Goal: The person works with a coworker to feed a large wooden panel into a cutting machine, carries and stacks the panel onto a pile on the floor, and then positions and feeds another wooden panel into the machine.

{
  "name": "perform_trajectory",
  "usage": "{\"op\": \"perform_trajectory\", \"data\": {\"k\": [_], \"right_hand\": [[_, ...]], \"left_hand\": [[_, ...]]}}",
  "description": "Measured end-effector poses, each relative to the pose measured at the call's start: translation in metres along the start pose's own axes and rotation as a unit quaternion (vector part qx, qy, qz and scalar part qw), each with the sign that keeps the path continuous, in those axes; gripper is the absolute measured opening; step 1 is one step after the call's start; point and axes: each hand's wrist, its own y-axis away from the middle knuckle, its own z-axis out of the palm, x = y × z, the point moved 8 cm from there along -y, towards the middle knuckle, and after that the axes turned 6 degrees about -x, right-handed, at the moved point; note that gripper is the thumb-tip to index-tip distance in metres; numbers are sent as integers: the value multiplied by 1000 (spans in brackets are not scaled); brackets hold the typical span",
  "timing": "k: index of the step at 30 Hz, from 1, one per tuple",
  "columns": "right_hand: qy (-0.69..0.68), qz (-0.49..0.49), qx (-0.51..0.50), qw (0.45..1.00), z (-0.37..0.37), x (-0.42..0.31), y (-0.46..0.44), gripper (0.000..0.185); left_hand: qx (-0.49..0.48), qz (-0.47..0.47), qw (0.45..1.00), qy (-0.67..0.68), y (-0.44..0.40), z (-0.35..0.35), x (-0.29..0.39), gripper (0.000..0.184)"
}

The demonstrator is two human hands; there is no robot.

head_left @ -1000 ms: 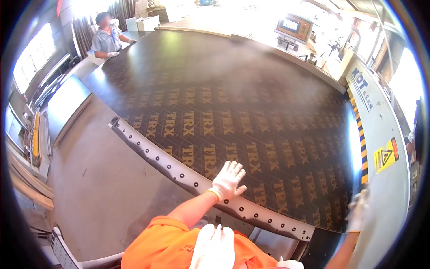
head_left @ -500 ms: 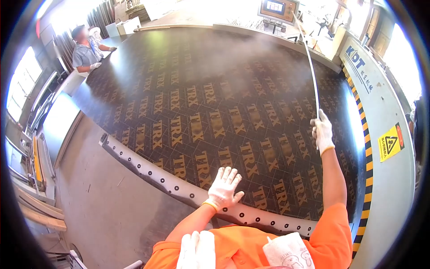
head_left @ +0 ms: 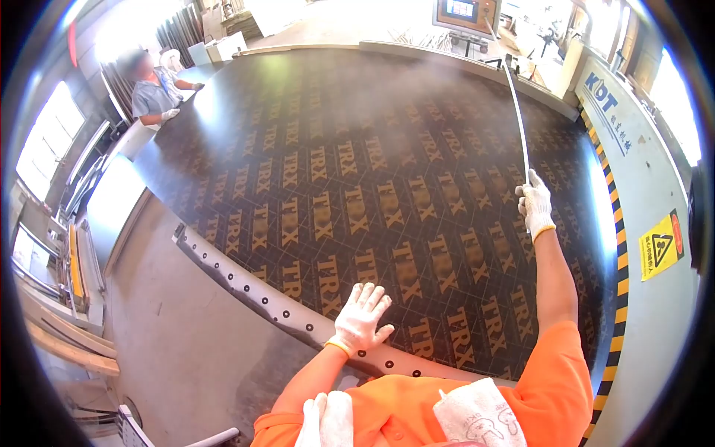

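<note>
A large dark board point(head_left: 387, 205) printed with gold TRX letters spreads out in front of me. My left hand point(head_left: 359, 320), in a white glove, lies flat with fingers spread at the board's near edge, over the pale metal strip point(head_left: 287, 318) with dark round holes. My right hand point(head_left: 536, 205), also gloved, is closed around the lower end of a long thin pale wand point(head_left: 518, 115). The wand points away from me above the board's right side. Whitish haze hangs over the far part of the board; where it comes from I cannot make out.
To the right runs a grey machine body point(head_left: 640, 194) with a black-and-yellow striped edge point(head_left: 618, 261) and a warning sign point(head_left: 661, 247). A control screen point(head_left: 465, 13) stands at the far side. At the far left a person point(head_left: 155, 93) has gloved hands at the board's edge.
The view has shifted slightly, and the board's print has moved a little to the left relative to my left hand. Both hands keep the same pose, the right still gripping the wand.
</note>
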Motion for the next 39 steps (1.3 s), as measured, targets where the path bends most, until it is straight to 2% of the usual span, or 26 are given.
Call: {"op": "perform_trajectory", "data": {"k": [12, 15, 17, 23, 26, 29, 32, 37, 39], "right_hand": [[-48, 13, -12, 999, -1, -10, -35, 51], [-73, 5, -22, 997, -11, -10, -29, 52], [-97, -4, -45, 994, -31, 0, -21, 53], [-14, -34, 67, 997, -122, -31, 38, 49], [20, -62, 132, 989, -192, -51, 66, 53], [215, -133, 217, 943, -283, -89, 109, 47], [321, -164, 298, 884, -366, -123, 182, 40], [460, -147, 401, 779, -488, -156, 339, 41], [520, -118, 409, 740, -506, -170, 406, 40]], "left_hand": [[14, 4, 1000, -13, -2, -4, 2, 70], [-23, -5, 999, -23, -2, -4, 2, 73], [-20, 0, 999, -26, 0, -1, 2, 73], [10, 9, 1000, -21, -1, -1, -7, 74], [34, 20, 999, -4, -4, -2, -13, 73], [34, 24, 999, -12, -6, -4, -15, 71], [31, 20, 999, -29, -6, 0, -19, 73], [28, 26, 998, -52, -7, 9, -28, 74], [54, 42, 997, -46, -5, 5, -29, 70]]}}
